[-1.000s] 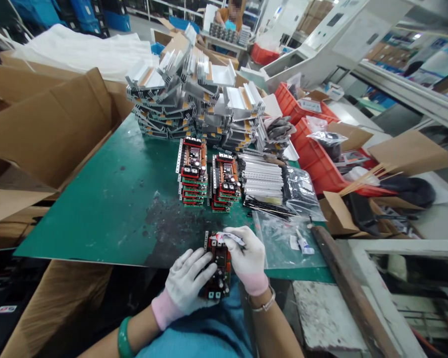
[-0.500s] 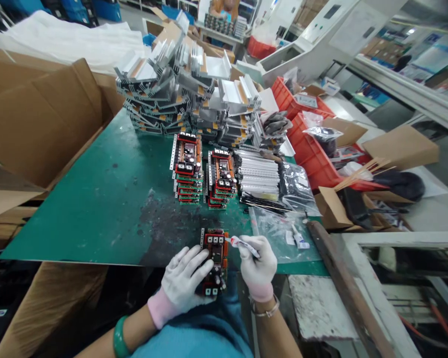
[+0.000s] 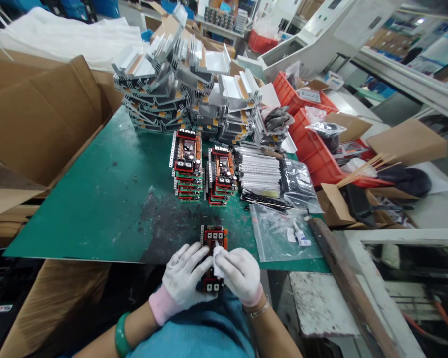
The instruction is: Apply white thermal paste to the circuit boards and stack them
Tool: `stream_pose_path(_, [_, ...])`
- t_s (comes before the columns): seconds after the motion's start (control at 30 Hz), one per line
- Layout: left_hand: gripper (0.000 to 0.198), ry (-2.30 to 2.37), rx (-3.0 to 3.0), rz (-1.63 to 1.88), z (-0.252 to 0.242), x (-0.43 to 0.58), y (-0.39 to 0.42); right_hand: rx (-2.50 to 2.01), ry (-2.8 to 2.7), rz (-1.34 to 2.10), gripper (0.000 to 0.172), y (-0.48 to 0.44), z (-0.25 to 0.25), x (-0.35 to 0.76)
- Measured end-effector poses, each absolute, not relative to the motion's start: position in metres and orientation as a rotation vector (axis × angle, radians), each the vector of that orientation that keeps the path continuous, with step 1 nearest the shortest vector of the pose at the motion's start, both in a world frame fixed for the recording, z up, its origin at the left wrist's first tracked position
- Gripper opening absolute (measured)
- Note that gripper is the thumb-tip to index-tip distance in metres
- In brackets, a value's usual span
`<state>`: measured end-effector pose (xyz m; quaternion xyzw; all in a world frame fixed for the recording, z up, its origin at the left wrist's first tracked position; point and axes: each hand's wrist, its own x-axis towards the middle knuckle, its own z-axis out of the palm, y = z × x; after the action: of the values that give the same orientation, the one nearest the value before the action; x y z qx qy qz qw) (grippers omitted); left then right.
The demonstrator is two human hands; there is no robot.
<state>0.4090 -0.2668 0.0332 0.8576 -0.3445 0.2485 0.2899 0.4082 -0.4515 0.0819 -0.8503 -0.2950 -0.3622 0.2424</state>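
The right hand point(image 3: 242, 276) has swung in from the board's right edge, where it was half a second ago, and now sits over the board's middle. The tube point(image 3: 218, 264) has turned with it: its nozzle, which pointed leftward then, now points away from the body, just below the row of three parts at the far end of the board point(image 3: 214, 234). That suggests the work has gone from the board's side to its centre; whether anything is coming out is too small to tell.

The board itself has hardly moved: it lies at the near edge of the bench point(image 3: 85, 214), its near end over the lap. The left hand point(image 3: 186, 276) keeps its hold, fingers slanting across the board's left side, thumb mostly hidden; how tight that grip is, I cannot tell.

The right grip is closed round the tube, pinching it between thumb and fingers, knuckles up, wrist bent inward. Both forearms come in low from either side, so the hands nearly meet above the board, fingertips close together.
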Motion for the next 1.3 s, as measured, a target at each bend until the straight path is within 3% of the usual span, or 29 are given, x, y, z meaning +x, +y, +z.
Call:
stream_pose_path(0.33, [0.076,-0.911,2.318,0.753,0.03,0.409,-0.271,-2.39,-1.077,-0.941,0.035,-0.428,0.096,0.423])
stream_pose_path(0.53, [0.073,-0.928,2.313,0.749,0.032,0.409,-0.27,-2.426,-1.021,-0.919,0.038,-0.43,0.096,0.423])
stream_pose_path(0.73, [0.059,-0.935,2.307,0.659,0.034,0.41,-0.267,-2.37,-0.893,-0.909,0.024,-0.449,0.088,0.41])
stream_pose_path(0.97, [0.058,-0.991,2.335,0.636,0.037,0.411,-0.263,-1.91,-0.005,-0.752,0.008,-0.465,0.075,0.38])
stream_pose_path(1.3, [0.06,-0.995,2.349,0.623,0.035,0.409,-0.264,-2.017,-0.302,-0.595,0.01,-0.445,0.085,0.366])
